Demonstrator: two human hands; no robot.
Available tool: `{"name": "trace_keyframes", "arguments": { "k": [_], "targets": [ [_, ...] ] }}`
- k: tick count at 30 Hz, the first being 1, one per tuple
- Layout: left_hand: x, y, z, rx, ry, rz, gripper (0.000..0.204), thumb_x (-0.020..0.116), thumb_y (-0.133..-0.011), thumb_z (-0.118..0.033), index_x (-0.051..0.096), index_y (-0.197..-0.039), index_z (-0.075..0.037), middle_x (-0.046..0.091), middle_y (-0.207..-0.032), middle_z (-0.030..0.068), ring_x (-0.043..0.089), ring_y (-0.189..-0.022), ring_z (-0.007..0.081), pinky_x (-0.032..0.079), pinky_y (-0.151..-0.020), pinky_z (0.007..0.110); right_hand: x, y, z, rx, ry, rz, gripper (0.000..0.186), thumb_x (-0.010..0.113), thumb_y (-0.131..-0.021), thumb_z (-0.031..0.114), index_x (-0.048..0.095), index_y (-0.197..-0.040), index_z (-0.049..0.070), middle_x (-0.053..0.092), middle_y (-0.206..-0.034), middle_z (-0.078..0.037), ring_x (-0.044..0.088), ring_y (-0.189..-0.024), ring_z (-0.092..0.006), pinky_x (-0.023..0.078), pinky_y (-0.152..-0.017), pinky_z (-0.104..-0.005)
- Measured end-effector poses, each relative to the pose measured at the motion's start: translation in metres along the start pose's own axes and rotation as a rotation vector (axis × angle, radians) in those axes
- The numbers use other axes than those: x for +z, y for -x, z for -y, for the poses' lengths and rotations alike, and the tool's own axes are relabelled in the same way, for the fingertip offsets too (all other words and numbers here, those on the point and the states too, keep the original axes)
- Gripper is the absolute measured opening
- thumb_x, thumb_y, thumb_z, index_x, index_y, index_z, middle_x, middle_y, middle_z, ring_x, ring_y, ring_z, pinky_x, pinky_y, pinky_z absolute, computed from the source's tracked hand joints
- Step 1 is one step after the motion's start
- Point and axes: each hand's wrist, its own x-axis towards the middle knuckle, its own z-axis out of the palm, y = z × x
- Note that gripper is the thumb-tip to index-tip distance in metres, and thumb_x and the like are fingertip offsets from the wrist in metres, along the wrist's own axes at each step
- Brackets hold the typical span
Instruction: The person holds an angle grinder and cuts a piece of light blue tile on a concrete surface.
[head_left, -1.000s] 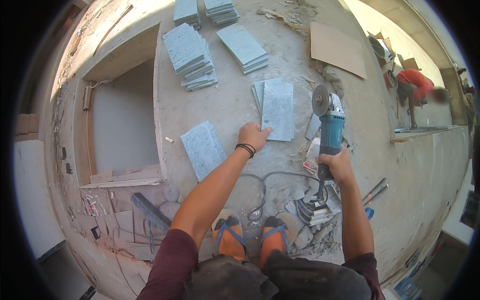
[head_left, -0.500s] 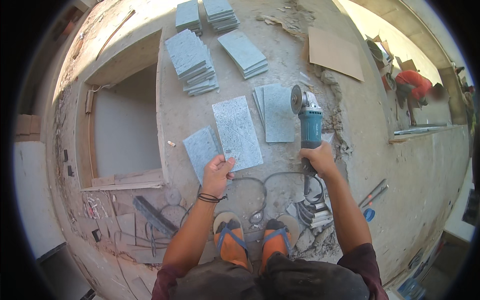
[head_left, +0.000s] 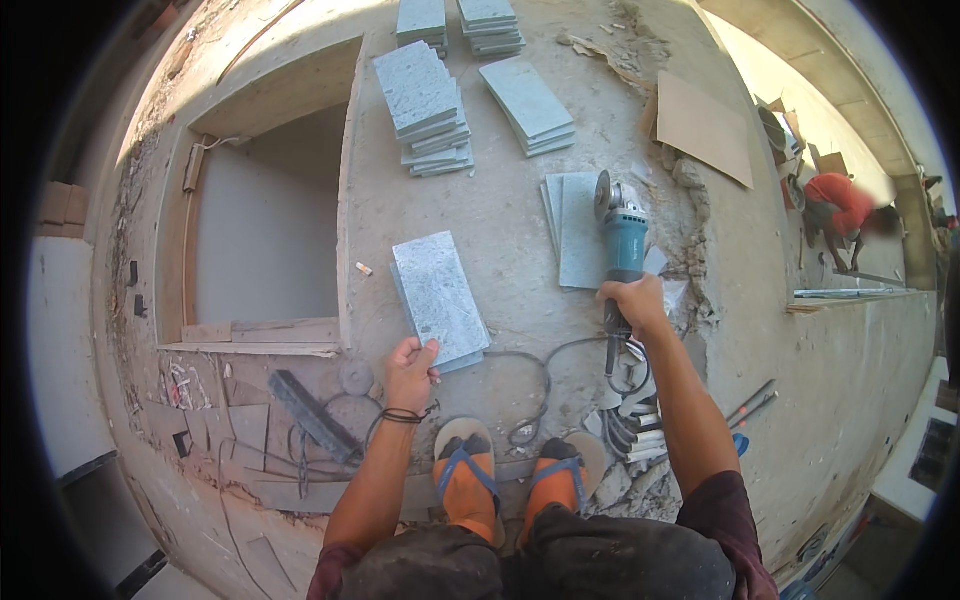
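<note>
matt, stone-like tile (head_left: 441,292); plastic grinder body (head_left: 626,243)

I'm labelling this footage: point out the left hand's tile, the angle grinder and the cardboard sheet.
Tile (head_left: 440,295): head view, on its top face.
Angle grinder (head_left: 626,242): head view, on its teal body.
Cardboard sheet (head_left: 704,130): head view, on its flat face.

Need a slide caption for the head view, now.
Left hand pinches a speckled grey tile by its near end; right hand holds a teal angle grinder.
</note>
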Motion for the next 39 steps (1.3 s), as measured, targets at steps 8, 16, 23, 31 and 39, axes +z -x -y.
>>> {"name": "trace_keyframes", "arguments": {
  "k": [8, 16, 23, 31, 39],
  "targets": [
    [-0.004, -0.005, 0.010, 0.011, -0.005, -0.007, 0.018, 0.075, -0.101, -0.024, 0.067, -0.101, -0.007, 0.066, -0.082, -0.0028, 0.057, -0.060, 0.0069, 0.046, -0.056, 0.023, 0.002, -0.007, -0.006, -0.016, 0.005, 0.003, 0.017, 0.082, -0.064, 0.009, 0.067, -0.070, 0.001, 0.061, -0.068, -0.003, 0.054, -0.056, -0.0154, 0.044, -0.053, -0.0362],
    [0.002, 0.001, -0.002, 0.038, -0.199, -0.057, 0.026, 0.076, -0.100, -0.026, 0.066, -0.092, -0.003, 0.067, -0.074, 0.0010, 0.061, -0.058, 0.0093, 0.047, -0.052, 0.025, -0.001, -0.014, -0.010, -0.018, 0.113, -0.009, 0.026, 0.084, -0.066, 0.014, 0.072, -0.079, -0.005, 0.066, -0.071, -0.008, 0.058, -0.053, -0.0185, 0.047, -0.049, -0.0374],
    [-0.010, -0.003, -0.003, 0.165, -0.682, -0.092, 0.034, 0.072, -0.099, -0.034, 0.066, -0.092, -0.001, 0.070, -0.075, 0.0131, 0.068, -0.064, 0.0254, 0.053, -0.061, 0.039, 0.005, -0.008, -0.018, -0.033, 0.070, -0.028, 0.023, 0.083, -0.067, 0.013, 0.071, -0.076, -0.004, 0.066, -0.070, -0.008, 0.059, -0.055, -0.0176, 0.047, -0.051, -0.0371],
    [-0.002, 0.003, -0.023, 0.259, -1.110, -0.070, 0.042, 0.060, -0.102, -0.043, 0.063, -0.093, -0.003, 0.072, -0.086, 0.0240, 0.069, -0.086, 0.0477, 0.052, -0.074, 0.055, 0.006, 0.010, -0.041, -0.031, 0.050, -0.018, 0.022, 0.081, -0.068, 0.016, 0.068, -0.070, -0.002, 0.064, -0.066, -0.005, 0.057, -0.054, -0.0154, 0.046, -0.052, -0.0368],
    [0.003, 0.009, -0.033, 0.243, -1.166, -0.032, 0.042, 0.063, -0.101, -0.045, 0.061, -0.097, -0.004, 0.070, -0.085, 0.0260, 0.068, -0.086, 0.0493, 0.051, -0.073, 0.057, 0.004, 0.047, -0.062, -0.047, 0.072, -0.021, 0.020, 0.080, -0.069, 0.015, 0.067, -0.071, -0.001, 0.064, -0.067, -0.005, 0.057, -0.055, -0.0141, 0.046, -0.052, -0.0366]
  ]
}}
